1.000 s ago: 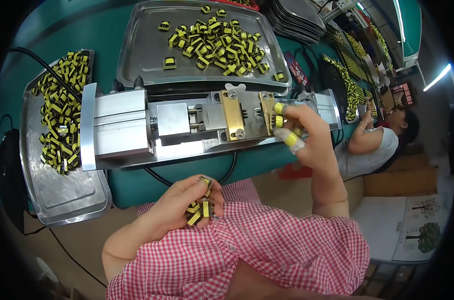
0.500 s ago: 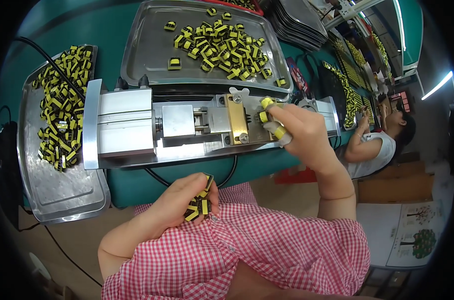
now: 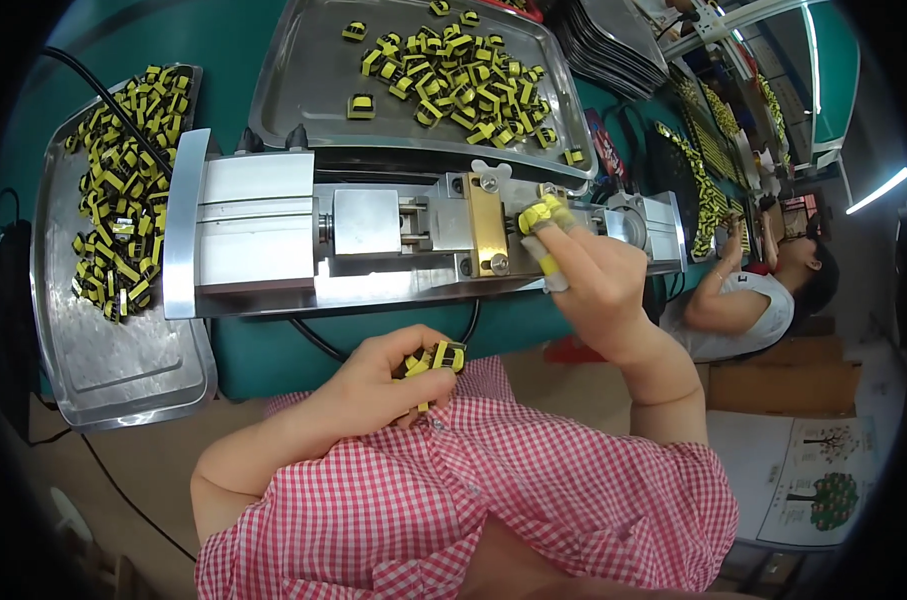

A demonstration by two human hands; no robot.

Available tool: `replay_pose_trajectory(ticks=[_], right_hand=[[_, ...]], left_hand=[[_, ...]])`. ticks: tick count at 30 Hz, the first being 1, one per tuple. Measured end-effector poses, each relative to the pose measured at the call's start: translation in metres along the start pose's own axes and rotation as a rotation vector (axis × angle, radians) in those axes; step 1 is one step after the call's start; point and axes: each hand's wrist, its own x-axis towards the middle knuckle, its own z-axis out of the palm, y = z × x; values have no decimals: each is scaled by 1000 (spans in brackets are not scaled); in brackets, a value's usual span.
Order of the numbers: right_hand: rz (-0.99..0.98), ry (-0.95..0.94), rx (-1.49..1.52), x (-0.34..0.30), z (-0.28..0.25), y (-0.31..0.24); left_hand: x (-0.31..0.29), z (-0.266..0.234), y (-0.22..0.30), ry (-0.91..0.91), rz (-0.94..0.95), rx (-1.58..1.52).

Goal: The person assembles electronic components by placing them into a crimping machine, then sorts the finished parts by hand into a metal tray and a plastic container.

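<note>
My left hand point(image 3: 388, 375) is closed around several small transformers point(image 3: 420, 362), black with yellow tape, in front of my checked shirt. One of them sticks out at its thumb and fingertips. Over the metal bench machine point(image 3: 253, 235), my right hand point(image 3: 605, 275) pinches another yellow-and-black transformer point(image 3: 535, 216) just right of the upright brass plate point(image 3: 487, 225). Pale and yellow wraps cover some of its fingertips. The fingers partly hide that transformer and the fixture under it, so I cannot tell whether it is seated there.
Behind the machine, a metal tray point(image 3: 313, 90) bears a heap of transformers. Another tray point(image 3: 143, 385) at left holds many more. Stacked trays point(image 3: 613, 45) stand at the back right. A black cable point(image 3: 103, 95) crosses the left tray. A co-worker point(image 3: 743, 300) sits at far right.
My left hand has turned and risen a little, bringing one transformer out to its fingertips. The right fingers have shifted slightly over the fixture. The whole view has tilted a little.
</note>
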Motion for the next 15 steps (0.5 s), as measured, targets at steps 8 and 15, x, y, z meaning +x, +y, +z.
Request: replay_pose_trajectory(ticks=[8,15], right_hand=[[5,-24,111,12,-11,4],[184,-166,377,16,1,18]], left_hand=[[0,4,-12,325,394,371],[-3,6,-10,280,358,264]])
